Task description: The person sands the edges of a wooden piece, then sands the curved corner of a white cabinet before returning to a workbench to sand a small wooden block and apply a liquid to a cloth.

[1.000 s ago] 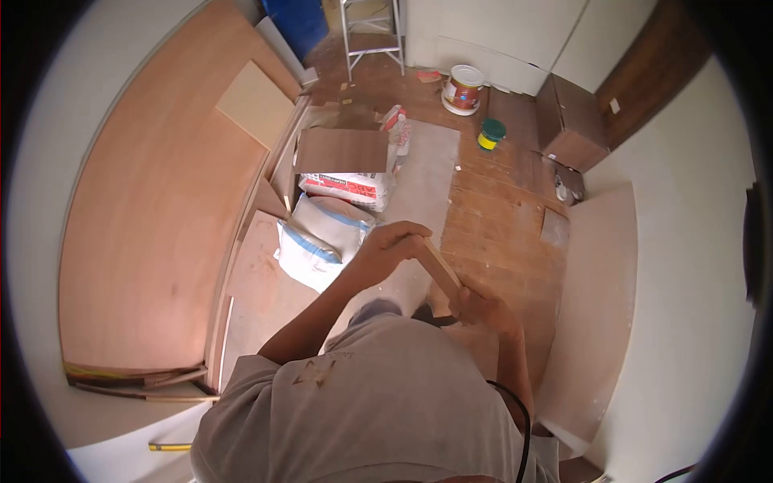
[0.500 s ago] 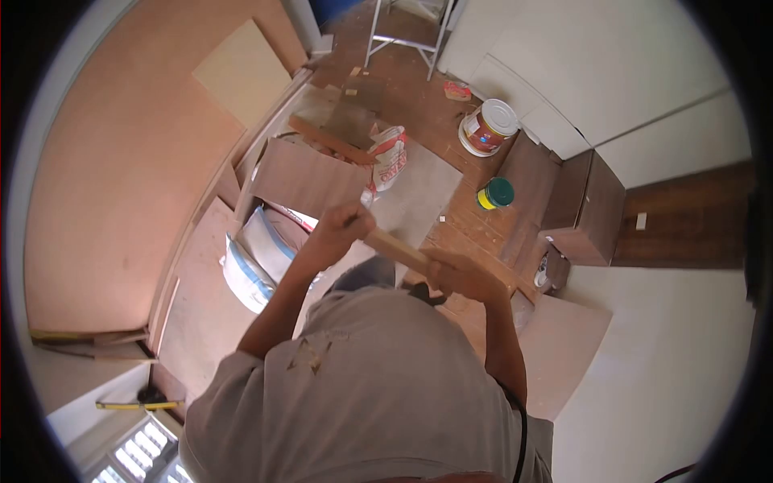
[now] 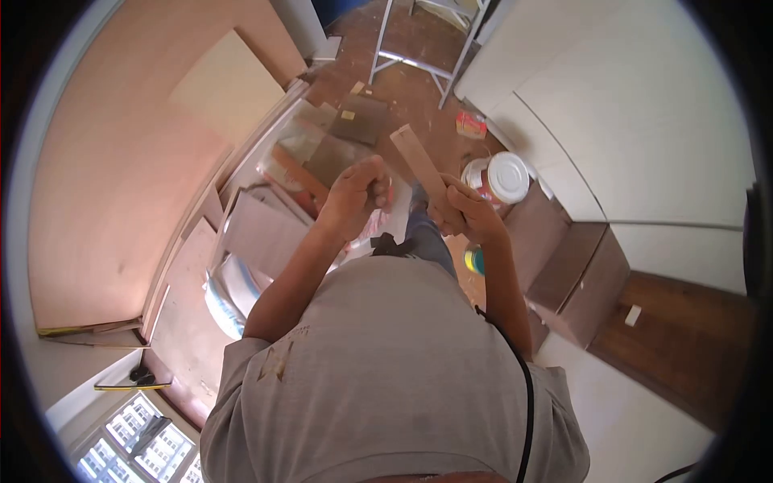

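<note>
A flat wooden strip [image 3: 417, 159] slants up and away from my right hand [image 3: 467, 211], whose fingers are wrapped round its lower end. Its far end is free. To the left of the strip, and apart from it, is my left hand [image 3: 358, 193] with curled fingers. Whatever may be inside those fingers is hidden. Both hands are in front of my grey shirt, above the floor. Below the left hand, partly covered, lies a red and white bag [image 3: 370, 228].
A stepladder [image 3: 415, 60] stands ahead. On the right are a white-lidded bucket [image 3: 507, 177], a green and yellow tub [image 3: 473, 259] and brown wooden boxes [image 3: 555, 262]. Boards [image 3: 262, 233] and blue-white sacks [image 3: 229, 294] lie to the left. A red packet [image 3: 471, 125] is on the floor.
My left hand has come off the wooden strip. The right hand has raised the strip, which now points up and forward. My view has moved forward towards the ladder.
</note>
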{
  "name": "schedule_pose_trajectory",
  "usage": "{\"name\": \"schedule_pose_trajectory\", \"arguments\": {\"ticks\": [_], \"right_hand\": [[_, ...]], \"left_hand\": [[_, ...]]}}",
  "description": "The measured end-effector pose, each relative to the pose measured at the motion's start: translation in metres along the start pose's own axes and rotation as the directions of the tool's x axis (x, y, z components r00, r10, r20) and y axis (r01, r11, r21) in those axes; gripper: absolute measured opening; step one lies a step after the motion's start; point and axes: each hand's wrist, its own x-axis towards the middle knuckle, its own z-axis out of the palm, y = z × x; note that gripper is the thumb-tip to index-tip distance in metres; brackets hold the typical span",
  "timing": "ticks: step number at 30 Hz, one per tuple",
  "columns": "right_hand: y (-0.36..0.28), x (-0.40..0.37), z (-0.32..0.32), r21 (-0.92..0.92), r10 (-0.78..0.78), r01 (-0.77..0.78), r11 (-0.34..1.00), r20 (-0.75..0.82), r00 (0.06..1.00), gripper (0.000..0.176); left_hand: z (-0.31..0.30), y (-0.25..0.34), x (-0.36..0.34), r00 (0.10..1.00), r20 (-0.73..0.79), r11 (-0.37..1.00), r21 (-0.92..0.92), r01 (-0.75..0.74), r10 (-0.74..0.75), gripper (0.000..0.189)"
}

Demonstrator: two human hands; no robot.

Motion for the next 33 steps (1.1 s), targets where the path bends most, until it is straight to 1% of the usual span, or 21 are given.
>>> {"name": "schedule_pose_trajectory", "arguments": {"ticks": [2,4,5,6,8,10,12,13,14,16,17,19,22,23,24,25,27,28,29,31,33], "right_hand": [[-0.030,0.046,-0.056,0.008,-0.007,0.007,1.000,0.054,0.999,0.076],[-0.061,0.085,-0.095,0.047,0.019,-0.024,0.999,0.106,0.994,0.074],[-0.079,0.103,-0.113,0.016,0.065,-0.067,0.998,0.103,0.993,0.071],[-0.099,0.123,-0.129,-0.028,0.106,-0.103,0.994,0.107,0.989,0.069],[-0.143,0.176,-0.152,-0.113,0.150,-0.135,0.984,0.136,0.979,0.067],[-0.165,0.206,-0.161,-0.182,0.166,-0.145,0.973,0.105,0.981,0.064],[-0.195,0.235,-0.170,-0.256,0.209,-0.135,0.957,0.288,0.935,0.060],[-0.208,0.247,-0.171,-0.271,0.201,-0.123,0.955,0.281,0.938,0.060],[-0.218,0.259,-0.169,-0.266,0.234,-0.151,0.952,0.313,0.921,0.058],[-0.237,0.288,-0.185,-0.268,0.254,-0.165,0.949,0.346,0.903,0.057],[-0.241,0.306,-0.195,-0.295,0.217,-0.117,0.948,0.336,0.917,0.057],[-0.251,0.349,-0.216,-0.325,0.165,-0.055,0.944,0.322,0.932,0.056],[-0.267,0.428,-0.239,-0.248,0.186,-0.128,0.960,0.225,0.956,0.054],[-0.276,0.463,-0.239,-0.194,0.135,-0.073,0.978,0.324,0.936,0.052],[-0.282,0.499,-0.238,-0.134,0.073,-0.019,0.991,0.413,0.908,0.051],[-0.286,0.541,-0.237,-0.133,0.058,-0.006,0.991,0.393,0.918,0.051],[-0.283,0.639,-0.229,-0.141,0.187,-0.140,0.980,0.413,0.891,0.057],[-0.279,0.688,-0.224,-0.133,0.163,-0.120,0.984,0.394,0.904,0.056],[-0.275,0.735,-0.218,-0.123,0.140,-0.100,0.987,0.370,0.918,0.055],[-0.282,0.808,-0.213,0.118,0.159,-0.221,0.968,0.391,0.907,0.054],[-0.314,0.856,-0.213,0.121,0.076,-0.134,0.984,0.396,0.915,0.055]], "left_hand": [[-0.001,0.013,0.073,0.996,-0.071,0.998,0.043,-0.053,0.056,0.027],[0.030,0.038,0.116,0.913,-0.184,0.900,0.323,-0.294,0.364,0.022],[0.053,0.056,0.135,0.878,-0.179,0.875,0.298,-0.382,0.444,0.029],[0.059,0.072,0.153,0.865,-0.206,0.871,0.298,-0.390,0.458,0.029],[0.068,0.121,0.198,0.886,-0.082,0.782,0.513,-0.355,0.457,0.038],[0.061,0.138,0.232,0.832,-0.093,0.735,0.528,-0.424,0.547,0.039],[0.058,0.157,0.252,0.806,-0.150,0.691,0.618,-0.375,0.572,0.037],[0.055,0.162,0.266,0.785,-0.177,0.694,0.606,-0.389,0.594,0.030],[0.052,0.172,0.280,0.781,-0.163,0.689,0.601,-0.405,0.602,0.030],[0.042,0.196,0.309,0.843,-0.200,0.818,0.431,-0.382,0.499,0.026],[0.037,0.208,0.325,0.818,-0.154,0.799,0.375,-0.471,0.555,0.024],[0.022,0.236,0.357,0.841,-0.098,0.810,0.349,-0.472,0.532,0.024],[-0.011,0.282,0.419,0.859,-0.056,0.844,0.231,-0.484,0.509,0.024],[-0.027,0.299,0.441,0.856,-0.067,0.855,0.141,-0.500,0.512,0.023],[-0.044,0.320,0.459,0.863,-0.052,0.860,0.140,-0.491,0.502,0.023],[-0.063,0.348,0.478,0.828,-0.124,0.830,0.214,-0.515,0.546,0.026],[-0.117,0.407,0.518,0.767,-0.189,0.759,0.410,-0.506,0.614,0.032],[-0.148,0.441,0.542,0.744,-0.183,0.703,0.525,-0.479,0.643,0.035],[-0.174,0.480,0.570,0.769,-0.205,0.718,0.557,-0.417,0.606,0.035],[-0.204,0.538,0.612,0.822,-0.217,0.750,0.573,-0.330,0.527,0.036],[-0.218,0.600,0.656,0.883,-0.273,0.792,0.590,-0.159,0.382,0.033]]}}
